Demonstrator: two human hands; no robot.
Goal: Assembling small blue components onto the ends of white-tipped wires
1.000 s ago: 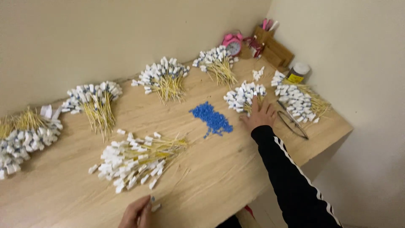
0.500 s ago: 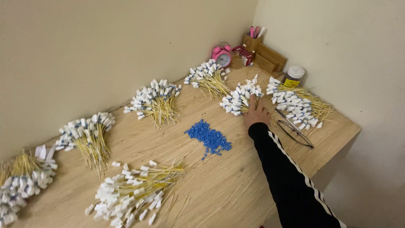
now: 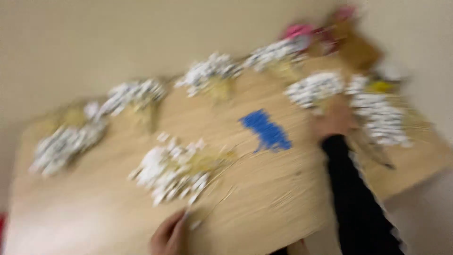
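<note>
The view is badly blurred by motion. My right hand [image 3: 336, 120], in a black sleeve with a white stripe, lies on the wooden table [image 3: 283, 189] between two heaps of white-tagged yellow sticks [image 3: 314, 89] at the far right. A small pile of blue pieces [image 3: 266, 132] sits just left of that hand. My left hand [image 3: 169, 234] shows at the bottom edge, fingers curled beside a small white piece, just below another heap of tagged sticks [image 3: 175, 171]. Whether either hand grips anything is lost in the blur.
More heaps of tagged sticks [image 3: 132, 93] line the back of the table along the beige wall. Pink and brown things [image 3: 347, 38] stand in the far right corner, next to a yellow-banded jar [image 3: 382, 82]. The table's front edge runs close to my left hand.
The view has swung down and left, bringing my left hand back in at the bottom edge. My right hand stays by the far right heaps.
</note>
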